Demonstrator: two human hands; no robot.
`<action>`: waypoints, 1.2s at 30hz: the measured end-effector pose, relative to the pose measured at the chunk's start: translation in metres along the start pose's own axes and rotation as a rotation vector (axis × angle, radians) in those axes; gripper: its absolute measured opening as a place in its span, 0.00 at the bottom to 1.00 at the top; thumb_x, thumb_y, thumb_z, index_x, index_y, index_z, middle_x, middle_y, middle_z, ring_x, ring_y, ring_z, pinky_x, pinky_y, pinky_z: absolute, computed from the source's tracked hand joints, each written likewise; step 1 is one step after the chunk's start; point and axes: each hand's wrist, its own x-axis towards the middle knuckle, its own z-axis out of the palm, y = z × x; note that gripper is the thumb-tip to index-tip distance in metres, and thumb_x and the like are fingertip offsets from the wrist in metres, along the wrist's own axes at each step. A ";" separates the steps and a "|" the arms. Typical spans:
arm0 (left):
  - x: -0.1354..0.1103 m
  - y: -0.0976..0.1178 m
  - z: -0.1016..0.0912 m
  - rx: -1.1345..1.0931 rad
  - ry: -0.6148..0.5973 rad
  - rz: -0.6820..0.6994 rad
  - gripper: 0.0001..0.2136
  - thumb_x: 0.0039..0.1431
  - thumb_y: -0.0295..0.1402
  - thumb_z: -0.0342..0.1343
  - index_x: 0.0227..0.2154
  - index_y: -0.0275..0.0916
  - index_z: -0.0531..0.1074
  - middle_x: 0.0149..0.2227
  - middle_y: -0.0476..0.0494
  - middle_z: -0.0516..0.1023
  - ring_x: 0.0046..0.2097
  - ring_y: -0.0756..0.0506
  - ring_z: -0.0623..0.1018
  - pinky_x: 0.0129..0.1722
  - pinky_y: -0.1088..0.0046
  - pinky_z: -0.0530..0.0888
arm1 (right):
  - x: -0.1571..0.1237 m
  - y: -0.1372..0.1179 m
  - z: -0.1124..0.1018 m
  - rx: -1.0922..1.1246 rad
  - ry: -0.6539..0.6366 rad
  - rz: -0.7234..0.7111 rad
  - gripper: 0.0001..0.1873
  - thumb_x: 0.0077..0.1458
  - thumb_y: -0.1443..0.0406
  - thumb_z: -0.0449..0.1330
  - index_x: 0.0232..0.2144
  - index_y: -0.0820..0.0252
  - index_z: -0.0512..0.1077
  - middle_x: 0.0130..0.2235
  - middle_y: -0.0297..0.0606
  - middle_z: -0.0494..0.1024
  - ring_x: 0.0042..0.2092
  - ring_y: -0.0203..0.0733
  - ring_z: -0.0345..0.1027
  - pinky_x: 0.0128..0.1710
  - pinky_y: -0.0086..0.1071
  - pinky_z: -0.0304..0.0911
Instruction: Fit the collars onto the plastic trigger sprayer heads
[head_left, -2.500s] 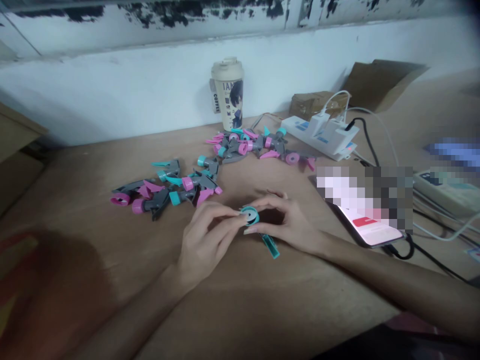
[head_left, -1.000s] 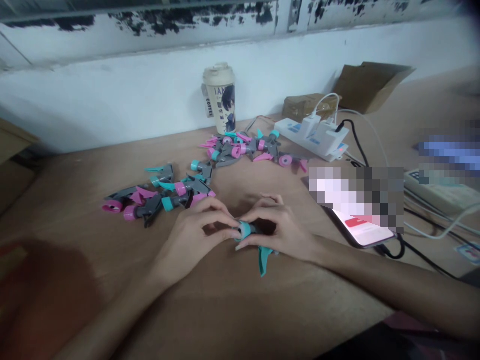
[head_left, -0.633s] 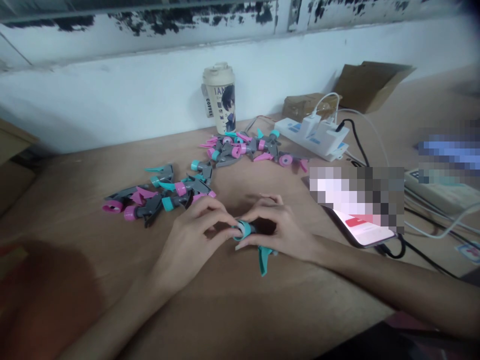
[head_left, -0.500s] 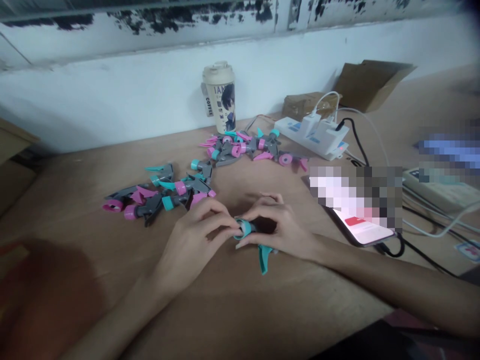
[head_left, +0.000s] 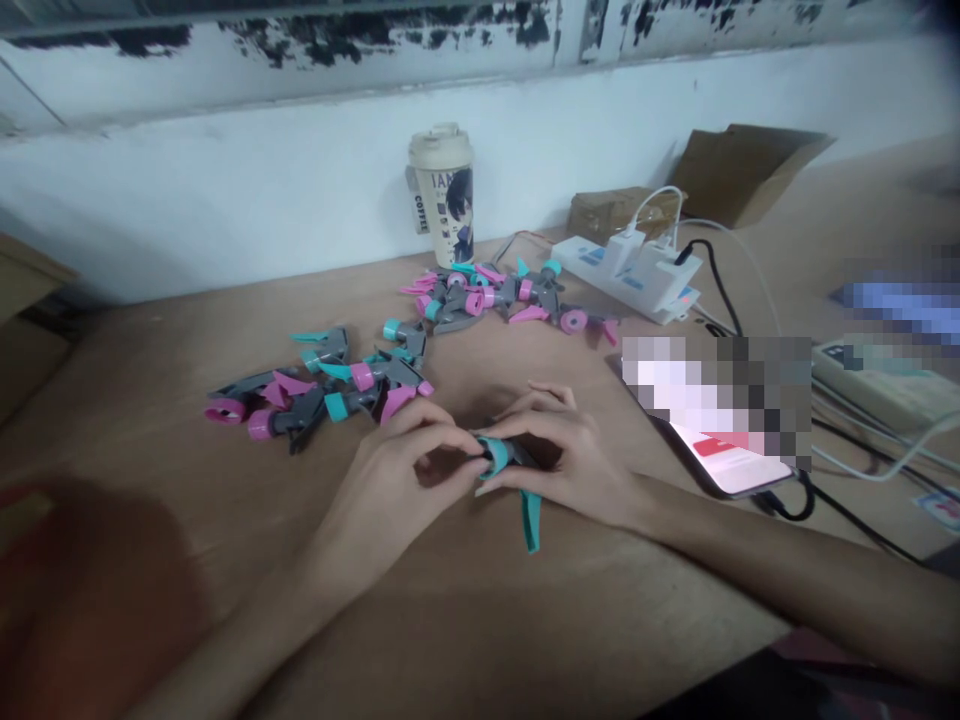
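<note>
My right hand (head_left: 574,455) is closed around the grey body of a trigger spray head, whose teal trigger (head_left: 531,522) hangs down below my fingers. The spray head's teal collar (head_left: 496,456) points left, towards my other hand. At the collar's open end, my left hand (head_left: 405,470) pinches with thumb and fingertips; any small part between them is hidden. Just beyond my left hand lies a loose group of grey spray heads (head_left: 300,415) with pink or teal collars and triggers. A second pile of spray heads (head_left: 499,292) lies farther back.
A cream coffee cup (head_left: 442,200) stands against the wall. To its right are a white power strip (head_left: 630,275) with plugs and cables, and brown cardboard (head_left: 742,175). A lit phone (head_left: 739,462) on a cable lies beside my right forearm.
My left fingertips have pressed slightly closer over the collar's mouth, covering more of it. The collar has turned a little, and the pale inside seen before is now mostly hidden.
</note>
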 end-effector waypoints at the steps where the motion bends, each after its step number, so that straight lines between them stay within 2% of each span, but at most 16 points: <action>1: -0.001 0.001 0.001 0.003 0.005 -0.039 0.01 0.52 0.31 0.59 0.29 0.42 0.74 0.32 0.51 0.70 0.29 0.54 0.70 0.25 0.80 0.67 | 0.000 0.000 0.000 -0.005 0.008 -0.003 0.17 0.43 0.59 0.67 0.38 0.55 0.73 0.35 0.30 0.79 0.41 0.36 0.70 0.56 0.40 0.47; 8: -0.011 0.013 0.010 0.042 0.047 -0.244 0.02 0.51 0.34 0.58 0.26 0.43 0.73 0.31 0.52 0.71 0.29 0.52 0.72 0.25 0.77 0.68 | -0.001 -0.003 0.001 -0.053 0.060 -0.055 0.16 0.44 0.59 0.67 0.36 0.57 0.74 0.34 0.35 0.77 0.42 0.39 0.69 0.53 0.40 0.51; 13: -0.013 0.018 0.016 -0.054 0.132 -0.205 0.03 0.55 0.31 0.55 0.27 0.41 0.71 0.31 0.51 0.70 0.30 0.52 0.72 0.28 0.78 0.69 | -0.001 -0.004 0.001 -0.041 0.060 -0.034 0.15 0.45 0.58 0.66 0.36 0.58 0.74 0.34 0.34 0.76 0.40 0.38 0.69 0.50 0.39 0.51; 16: -0.012 0.013 0.019 -0.071 0.116 -0.151 0.04 0.57 0.32 0.53 0.30 0.41 0.71 0.34 0.50 0.68 0.31 0.53 0.71 0.29 0.77 0.69 | 0.000 -0.003 0.001 -0.031 0.052 -0.001 0.15 0.45 0.58 0.66 0.35 0.57 0.74 0.33 0.33 0.76 0.39 0.37 0.68 0.48 0.38 0.52; 21: -0.010 0.010 0.019 0.062 0.047 -0.253 0.06 0.58 0.36 0.52 0.29 0.40 0.69 0.33 0.49 0.69 0.34 0.49 0.72 0.30 0.73 0.67 | 0.001 -0.002 0.002 -0.067 0.062 0.045 0.14 0.45 0.57 0.66 0.36 0.54 0.74 0.33 0.30 0.77 0.39 0.37 0.67 0.47 0.37 0.51; 25: -0.012 0.013 0.018 -0.145 -0.011 -0.318 0.09 0.61 0.39 0.48 0.30 0.40 0.68 0.32 0.50 0.71 0.34 0.49 0.73 0.32 0.72 0.68 | 0.001 -0.003 0.002 -0.104 0.075 0.034 0.14 0.46 0.56 0.65 0.36 0.54 0.74 0.33 0.30 0.77 0.39 0.37 0.67 0.50 0.38 0.49; 28: -0.015 0.011 0.025 -0.355 -0.017 -0.383 0.10 0.57 0.43 0.52 0.34 0.41 0.65 0.31 0.50 0.73 0.33 0.48 0.75 0.32 0.72 0.70 | 0.000 -0.005 0.002 -0.123 0.059 0.016 0.10 0.49 0.59 0.64 0.35 0.54 0.73 0.33 0.30 0.78 0.39 0.38 0.67 0.54 0.41 0.45; 30: -0.016 0.009 0.031 -0.409 0.028 -0.403 0.14 0.54 0.44 0.56 0.37 0.41 0.64 0.31 0.50 0.74 0.33 0.47 0.75 0.31 0.71 0.71 | 0.000 -0.006 0.002 -0.133 0.034 0.014 0.09 0.49 0.61 0.63 0.36 0.54 0.73 0.33 0.29 0.78 0.39 0.38 0.68 0.56 0.43 0.44; 32: -0.015 0.007 0.034 -0.399 0.080 -0.403 0.18 0.53 0.43 0.56 0.43 0.41 0.63 0.32 0.48 0.74 0.34 0.46 0.76 0.31 0.70 0.72 | 0.001 -0.006 0.002 -0.129 0.022 0.012 0.11 0.49 0.61 0.63 0.37 0.54 0.72 0.35 0.30 0.79 0.41 0.39 0.69 0.56 0.43 0.44; 34: -0.011 0.007 0.031 -0.351 0.086 -0.387 0.20 0.55 0.44 0.54 0.47 0.41 0.63 0.34 0.46 0.75 0.36 0.45 0.77 0.33 0.69 0.72 | 0.002 -0.006 0.001 -0.099 0.046 0.003 0.17 0.48 0.59 0.64 0.42 0.54 0.71 0.40 0.32 0.79 0.44 0.40 0.69 0.57 0.43 0.45; 36: -0.002 0.008 0.023 -0.282 0.068 -0.353 0.18 0.56 0.44 0.52 0.46 0.42 0.66 0.36 0.46 0.76 0.38 0.45 0.77 0.36 0.68 0.72 | 0.003 -0.007 -0.001 -0.054 0.095 -0.003 0.25 0.46 0.55 0.64 0.47 0.53 0.67 0.46 0.35 0.76 0.48 0.41 0.69 0.57 0.43 0.47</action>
